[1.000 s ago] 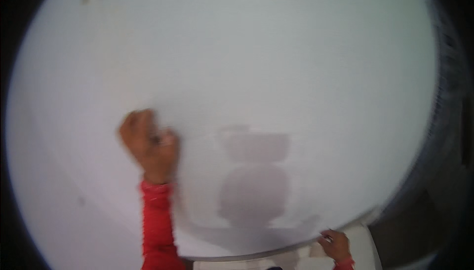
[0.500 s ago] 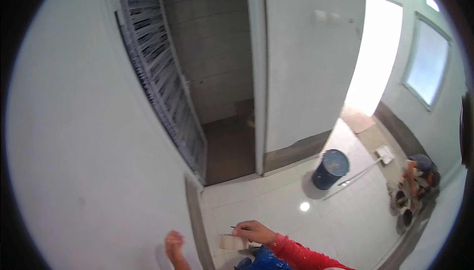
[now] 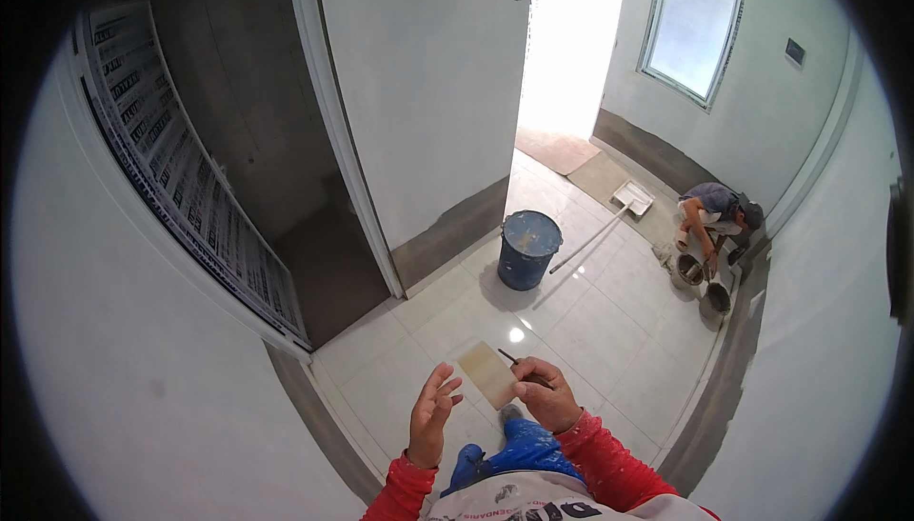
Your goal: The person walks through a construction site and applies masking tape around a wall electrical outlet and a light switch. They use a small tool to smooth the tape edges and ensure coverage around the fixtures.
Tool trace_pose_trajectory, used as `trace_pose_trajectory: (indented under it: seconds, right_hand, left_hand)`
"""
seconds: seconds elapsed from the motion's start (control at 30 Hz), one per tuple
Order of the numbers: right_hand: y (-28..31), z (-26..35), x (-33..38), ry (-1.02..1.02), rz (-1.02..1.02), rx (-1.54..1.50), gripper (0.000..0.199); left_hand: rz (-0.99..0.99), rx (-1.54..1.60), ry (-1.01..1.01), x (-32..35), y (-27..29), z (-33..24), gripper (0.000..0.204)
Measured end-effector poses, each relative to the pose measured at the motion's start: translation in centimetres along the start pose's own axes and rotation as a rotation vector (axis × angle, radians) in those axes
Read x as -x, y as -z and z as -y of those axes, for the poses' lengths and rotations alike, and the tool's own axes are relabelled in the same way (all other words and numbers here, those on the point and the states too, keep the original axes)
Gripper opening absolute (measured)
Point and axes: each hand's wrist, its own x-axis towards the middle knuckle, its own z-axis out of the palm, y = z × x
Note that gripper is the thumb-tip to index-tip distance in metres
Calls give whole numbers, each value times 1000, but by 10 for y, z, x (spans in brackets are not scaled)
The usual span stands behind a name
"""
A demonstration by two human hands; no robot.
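My right hand [image 3: 546,393] holds a small tan rectangular sheet [image 3: 487,373], like sandpaper, by its right edge, with a thin dark stick poking out above the fingers. My left hand [image 3: 431,413] is raised beside the sheet, fingers spread, holding nothing and just short of touching it. Both forearms wear red sleeves and come up from the lower edge. Below the hands are my blue trousers and the white tiled floor [image 3: 590,321].
A white wall [image 3: 124,369] fills the left. A door leaf [image 3: 181,178] stands open on a dark room. A blue bucket [image 3: 528,250] stands on the tiles with a long-handled tool [image 3: 609,221] beyond it. Another person [image 3: 709,221] crouches at the far right wall by buckets.
The view swung from close on the white wall, where my left hand rubbed it, to the room. Both hands have risen before me, and the right hand now holds the tan sheet.
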Motion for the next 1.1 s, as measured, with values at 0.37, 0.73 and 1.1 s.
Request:
trace_pose_trajectory:
  seconds: [0.37,0.73,1.1]
  right_hand:
    - [127,41,-24,35,171,91,11]
    - [291,72,-26,-37,112,80,13]
    - [362,65,-86,-164,-113,98,14]
  left_hand:
    - [109,-373,-147,-100,-77,2,72]
    - [235,-341,105,-196,-176,99,53]
    - [252,-432,212,-313,-208,161,54]
